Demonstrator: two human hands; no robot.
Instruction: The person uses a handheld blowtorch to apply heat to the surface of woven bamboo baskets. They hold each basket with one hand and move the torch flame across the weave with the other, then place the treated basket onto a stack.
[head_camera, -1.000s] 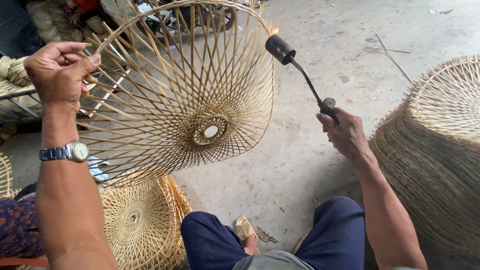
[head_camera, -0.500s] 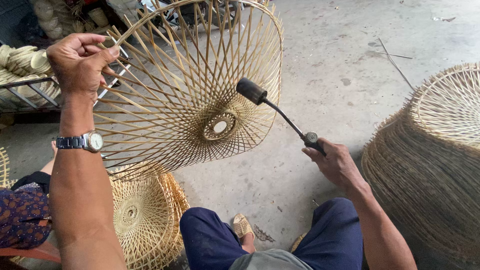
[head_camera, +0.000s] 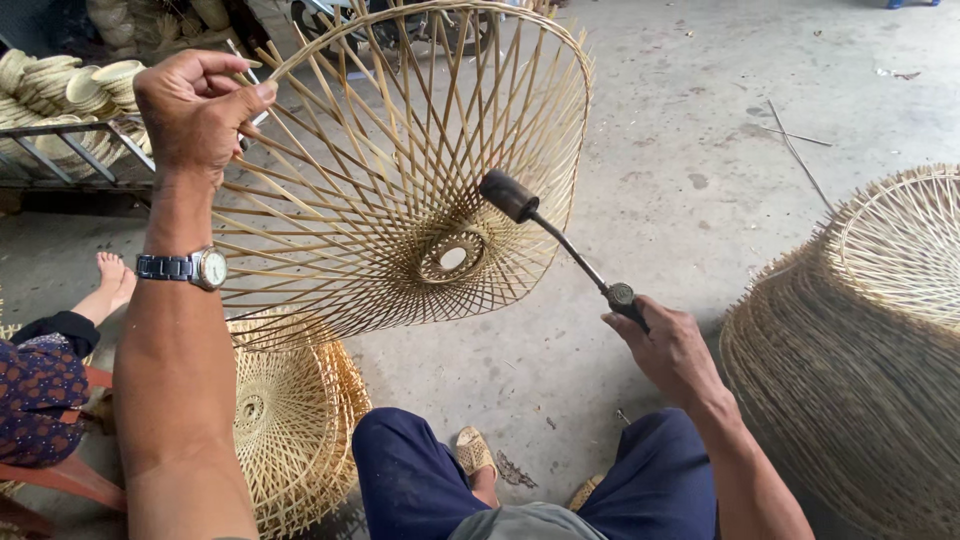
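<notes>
My left hand (head_camera: 195, 110) grips the woven bamboo shade (head_camera: 400, 190) by its rim. My right hand (head_camera: 668, 350) clasps the torch (head_camera: 560, 240), nozzle inside; a stack of shades (head_camera: 850, 380) stands near.

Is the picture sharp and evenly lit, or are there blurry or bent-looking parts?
Head view: soft, even daylight, no glare, faint shadows on the concrete floor; woven bamboo frame and torch sharp; the left hand looms large from wide-lens stretch.

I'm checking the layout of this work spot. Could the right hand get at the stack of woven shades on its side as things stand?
Probably yes: the stack sits just beside the right hand with bare floor between, but that hand grips a torch.
</notes>
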